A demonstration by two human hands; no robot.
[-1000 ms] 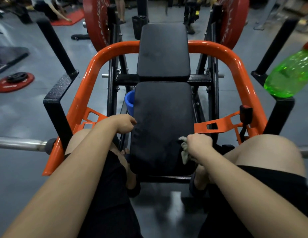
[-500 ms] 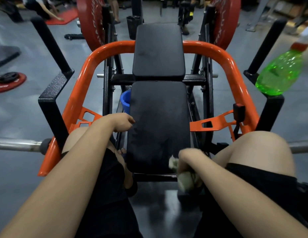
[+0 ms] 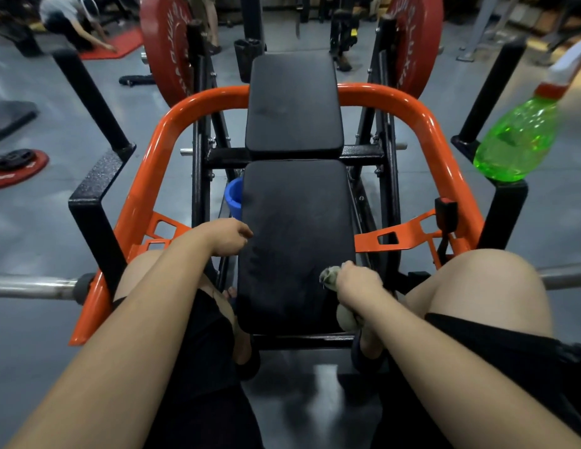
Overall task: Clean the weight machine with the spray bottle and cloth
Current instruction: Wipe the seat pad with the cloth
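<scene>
Right hand (image 3: pixel 359 281) has a tight grip around the bunched cloth (image 3: pixel 329 277), pressing it on the near right edge of the black seat pad (image 3: pixel 295 241). Left hand (image 3: pixel 226 236) rests loosely curled at the pad's left edge, holding nothing. The green spray bottle (image 3: pixel 517 137) stands tilted on a black post (image 3: pixel 504 215) at right, beside the orange frame (image 3: pixel 409 106).

Bare forearms, black shorts (image 3: pixel 496 348), bare knees, dark slip-on shoes (image 3: pixel 248 367)
</scene>
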